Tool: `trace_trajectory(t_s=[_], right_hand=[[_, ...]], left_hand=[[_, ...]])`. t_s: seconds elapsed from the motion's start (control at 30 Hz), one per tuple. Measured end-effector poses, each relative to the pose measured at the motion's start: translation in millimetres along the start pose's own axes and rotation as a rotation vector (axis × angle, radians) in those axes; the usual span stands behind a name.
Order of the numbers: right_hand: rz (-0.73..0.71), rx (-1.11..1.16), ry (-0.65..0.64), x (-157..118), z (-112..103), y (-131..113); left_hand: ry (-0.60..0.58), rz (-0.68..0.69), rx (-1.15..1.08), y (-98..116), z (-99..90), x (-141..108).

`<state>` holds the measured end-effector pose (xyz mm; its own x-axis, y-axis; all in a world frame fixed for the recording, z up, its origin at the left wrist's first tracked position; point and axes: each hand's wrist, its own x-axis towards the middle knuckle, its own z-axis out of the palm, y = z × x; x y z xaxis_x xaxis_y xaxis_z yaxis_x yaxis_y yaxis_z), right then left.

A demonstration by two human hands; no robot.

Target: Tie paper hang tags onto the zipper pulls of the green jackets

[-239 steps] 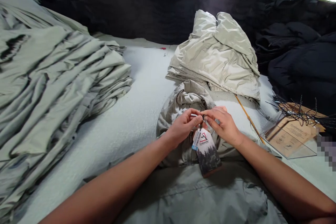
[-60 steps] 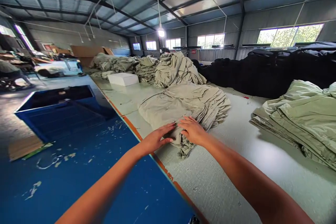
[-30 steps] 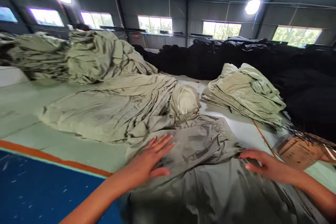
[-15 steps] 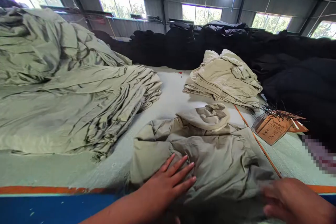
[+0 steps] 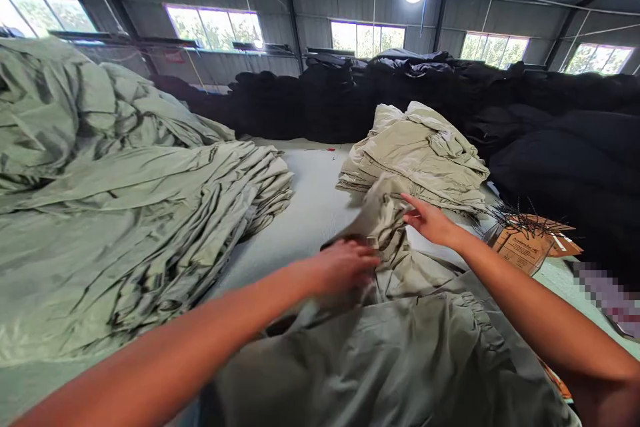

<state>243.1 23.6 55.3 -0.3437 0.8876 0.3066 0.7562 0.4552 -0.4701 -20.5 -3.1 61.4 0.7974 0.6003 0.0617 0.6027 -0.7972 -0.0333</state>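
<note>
A khaki garment (image 5: pixel 400 340), hooded like a jacket, lies spread on the table right in front of me, its lower part reaching the near edge. My left hand (image 5: pixel 350 267) is on its upper part, near the collar; those fingers are blurred and partly bent over the cloth. At the right side of the raised hood (image 5: pixel 383 210) is my right hand (image 5: pixel 427 220), index finger stretched out and thumb side apart. Whether its fingertips touch the cloth is hard to make out.
A large heap of grey-green garments (image 5: pixel 125 233) fills the left side. A folded khaki stack (image 5: pixel 415 153) stands behind the hood. Brown paper tags with black strings (image 5: pixel 523 247) lie at right. Dark garments (image 5: pixel 300 107) are piled along the back.
Both hands have moved forward from the garment's near part to its hood and collar area. The hood now stands raised and bunched, and the garment's body has come nearer to me.
</note>
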Motion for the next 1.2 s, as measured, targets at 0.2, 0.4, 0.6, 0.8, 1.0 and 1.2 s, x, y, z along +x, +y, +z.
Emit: trace_trajectory(t_s=[0.2,0.4,0.6,0.8,1.0,1.2], right_hand=[[0.007,-0.073,-0.425,-103.4,24.8,-8.5],[0.117,-0.041,-0.529,-145.9,23.8,-21.0],[0.107,-0.007,-0.432,-147.6,-2.4,-31.2],[0.194,0.017,-0.023,-167.1,-18.7,-15.6],[0.304,0.019,0.466,-184.2,-27.9,13.4],[0.495,-0.247,0.708,-188.5,-59.4,56.1]], left_hand=[[-0.33,-0.212,0.02,-79.0,36.9,-8.9],[-0.234,-0.151,0.013,-53.7,36.0,6.2],[-0.175,0.15,-0.03,-1.1,44.5,44.9],[0.022,0.431,-0.064,12.6,47.5,87.5],[0.003,0.52,-0.113,55.1,30.7,125.2],[-0.006,0.555,-0.179,93.7,20.9,158.9]])
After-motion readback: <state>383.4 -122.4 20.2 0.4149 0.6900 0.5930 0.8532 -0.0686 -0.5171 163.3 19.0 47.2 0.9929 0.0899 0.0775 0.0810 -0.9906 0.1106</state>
